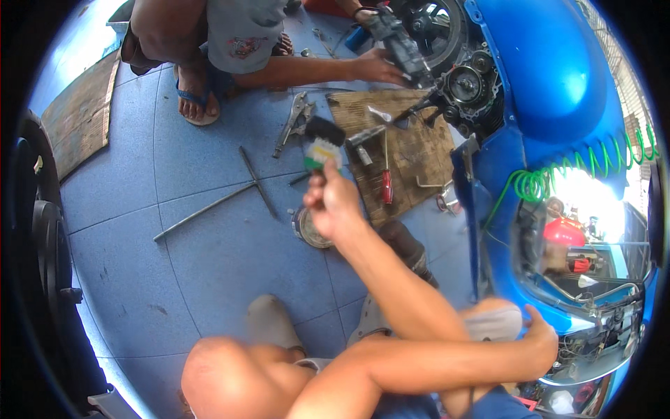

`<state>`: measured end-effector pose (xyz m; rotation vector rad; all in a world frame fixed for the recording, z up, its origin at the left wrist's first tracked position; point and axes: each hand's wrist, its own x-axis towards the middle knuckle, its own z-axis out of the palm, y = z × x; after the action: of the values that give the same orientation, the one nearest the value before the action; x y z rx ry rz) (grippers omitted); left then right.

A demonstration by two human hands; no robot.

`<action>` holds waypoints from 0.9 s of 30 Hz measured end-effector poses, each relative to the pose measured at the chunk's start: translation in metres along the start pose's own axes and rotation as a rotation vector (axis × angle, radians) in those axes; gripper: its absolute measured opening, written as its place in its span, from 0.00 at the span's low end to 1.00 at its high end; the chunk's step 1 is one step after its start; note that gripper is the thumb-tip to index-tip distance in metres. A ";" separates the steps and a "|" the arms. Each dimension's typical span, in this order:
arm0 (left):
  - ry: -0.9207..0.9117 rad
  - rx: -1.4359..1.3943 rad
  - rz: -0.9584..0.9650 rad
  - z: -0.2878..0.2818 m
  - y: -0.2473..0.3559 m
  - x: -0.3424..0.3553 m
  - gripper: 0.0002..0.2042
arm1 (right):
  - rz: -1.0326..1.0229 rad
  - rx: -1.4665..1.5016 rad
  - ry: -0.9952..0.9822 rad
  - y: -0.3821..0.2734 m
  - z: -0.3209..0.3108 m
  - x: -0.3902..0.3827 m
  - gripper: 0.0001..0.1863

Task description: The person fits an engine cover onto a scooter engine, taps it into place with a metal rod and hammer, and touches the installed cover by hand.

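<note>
My right hand (336,202) is closed around a blurred small container (322,155) with a black end and a white, yellow and green body; its exact kind is unclear. It is raised over the floor beside a wooden board (412,153). A round tin (310,230) stands just below that hand, partly covered by it. My left arm crosses my lap, and my left hand (541,343) hangs loosely beside my right knee, close to the blue scooter body. Its visible fingers look apart with nothing in them, though some are hidden.
Opposite, a co-worker's hand (382,67) holds a grey metal engine part (401,43) by the exposed engine (466,85). A red screwdriver (387,186) lies on the board, locking pliers (293,120) and a cross wrench (252,183) on the tiles. A green coiled hose (534,185) hangs at right.
</note>
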<state>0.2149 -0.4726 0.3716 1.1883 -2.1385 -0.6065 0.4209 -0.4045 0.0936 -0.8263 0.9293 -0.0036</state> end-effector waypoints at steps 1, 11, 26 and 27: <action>-0.011 -0.005 -0.020 -0.001 -0.004 -0.004 0.20 | -0.026 0.089 -0.009 0.004 0.005 0.009 0.20; 0.110 0.016 -0.056 -0.002 -0.015 -0.003 0.21 | 0.054 -0.908 -0.489 0.026 -0.017 -0.061 0.20; 0.415 -0.333 0.580 0.080 0.022 0.031 0.18 | -0.652 -1.895 -0.155 -0.169 -0.117 -0.243 0.27; 0.495 -0.215 0.431 0.090 0.024 0.032 0.13 | -0.653 -1.935 -0.120 -0.169 -0.123 -0.244 0.29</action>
<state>0.1252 -0.4801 0.3327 0.6438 -1.7691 -0.2976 0.2388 -0.5173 0.3326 -2.8341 0.2383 0.4308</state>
